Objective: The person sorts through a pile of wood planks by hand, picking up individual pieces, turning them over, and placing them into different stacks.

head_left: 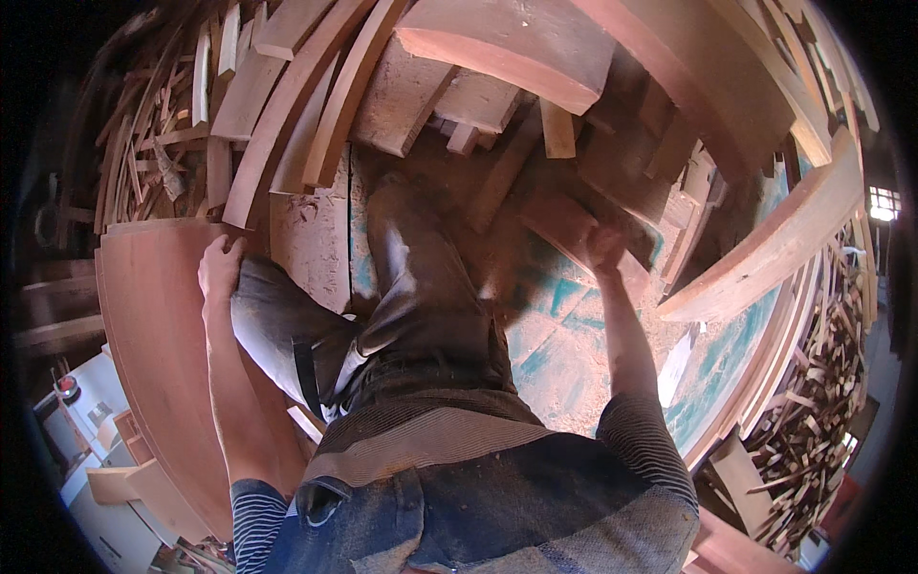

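My right hand [602, 251] reaches forward into the shaded area and is closed on a reddish wooden plank [564, 228], which lies slanted over the dusty floor. My fingers there are dark and partly blurred. Beside my bent left knee, my left hand [220, 268] rests with its fingers curled, at the far edge of a large reddish-brown wood sheet [158, 316]. Nothing shows in that hand. A thick, curved wooden piece [765, 239] leans to the right of my right hand.
Large planks [516, 43] overhang the space ahead, with curved boards [287, 115] at the left. Scrap wood is heaped at the far left [153, 158] and right [813, 411]. Sawdust covers the teal-marked floor [555, 354]. A white cabinet [105, 507] stands lower left.
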The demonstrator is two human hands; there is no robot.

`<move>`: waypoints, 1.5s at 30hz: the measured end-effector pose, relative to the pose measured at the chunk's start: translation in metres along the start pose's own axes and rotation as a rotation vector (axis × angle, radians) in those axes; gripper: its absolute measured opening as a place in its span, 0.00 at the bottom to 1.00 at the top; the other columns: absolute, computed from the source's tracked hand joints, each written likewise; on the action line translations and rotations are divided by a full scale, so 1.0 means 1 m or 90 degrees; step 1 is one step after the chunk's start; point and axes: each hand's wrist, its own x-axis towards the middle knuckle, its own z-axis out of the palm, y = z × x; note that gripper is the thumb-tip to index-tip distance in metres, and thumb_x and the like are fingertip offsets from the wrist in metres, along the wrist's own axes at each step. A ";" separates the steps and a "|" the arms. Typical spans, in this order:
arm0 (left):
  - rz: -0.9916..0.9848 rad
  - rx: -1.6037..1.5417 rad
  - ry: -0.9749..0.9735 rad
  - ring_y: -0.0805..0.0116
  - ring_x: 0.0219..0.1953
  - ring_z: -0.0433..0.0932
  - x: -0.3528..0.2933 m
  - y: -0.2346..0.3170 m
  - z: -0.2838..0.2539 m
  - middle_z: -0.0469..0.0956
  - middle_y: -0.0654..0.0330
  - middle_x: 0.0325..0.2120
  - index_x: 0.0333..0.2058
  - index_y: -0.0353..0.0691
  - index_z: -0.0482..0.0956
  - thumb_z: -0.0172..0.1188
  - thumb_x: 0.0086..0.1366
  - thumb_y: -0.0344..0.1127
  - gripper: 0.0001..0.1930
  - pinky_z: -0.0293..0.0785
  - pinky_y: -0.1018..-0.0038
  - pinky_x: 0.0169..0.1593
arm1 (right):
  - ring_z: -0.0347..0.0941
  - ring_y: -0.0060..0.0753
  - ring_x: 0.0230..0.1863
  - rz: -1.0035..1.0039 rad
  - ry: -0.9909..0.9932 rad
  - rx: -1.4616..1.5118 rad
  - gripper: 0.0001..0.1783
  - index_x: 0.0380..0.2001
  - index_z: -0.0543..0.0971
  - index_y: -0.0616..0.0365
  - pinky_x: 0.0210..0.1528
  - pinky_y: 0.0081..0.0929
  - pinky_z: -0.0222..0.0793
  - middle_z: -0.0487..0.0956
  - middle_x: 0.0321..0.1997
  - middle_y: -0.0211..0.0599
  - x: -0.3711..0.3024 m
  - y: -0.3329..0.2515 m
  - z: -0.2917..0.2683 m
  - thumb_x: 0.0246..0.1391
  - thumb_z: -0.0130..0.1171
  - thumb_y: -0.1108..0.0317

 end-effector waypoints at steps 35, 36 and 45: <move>-0.041 0.009 -0.042 0.44 0.53 0.80 -0.001 -0.011 -0.005 0.82 0.46 0.49 0.52 0.41 0.81 0.61 0.63 0.57 0.28 0.74 0.57 0.56 | 0.81 0.36 0.39 0.367 -0.509 1.224 0.29 0.59 0.73 0.57 0.45 0.39 0.81 0.82 0.45 0.36 -0.149 -0.166 -0.124 0.63 0.57 0.48; -0.046 0.014 -0.050 0.44 0.55 0.79 0.000 -0.013 -0.004 0.81 0.46 0.52 0.55 0.42 0.80 0.60 0.63 0.57 0.30 0.73 0.57 0.58 | 0.81 0.36 0.39 0.352 -0.524 1.239 0.30 0.59 0.73 0.57 0.44 0.39 0.81 0.82 0.45 0.37 -0.144 -0.171 -0.122 0.64 0.55 0.46; -0.053 0.021 -0.035 0.45 0.57 0.78 0.001 -0.010 -0.004 0.81 0.47 0.53 0.57 0.43 0.80 0.61 0.61 0.58 0.31 0.72 0.57 0.60 | 0.82 0.36 0.35 0.451 -0.562 1.253 0.33 0.50 0.79 0.59 0.36 0.39 0.82 0.83 0.37 0.41 -0.123 -0.201 -0.071 0.68 0.46 0.38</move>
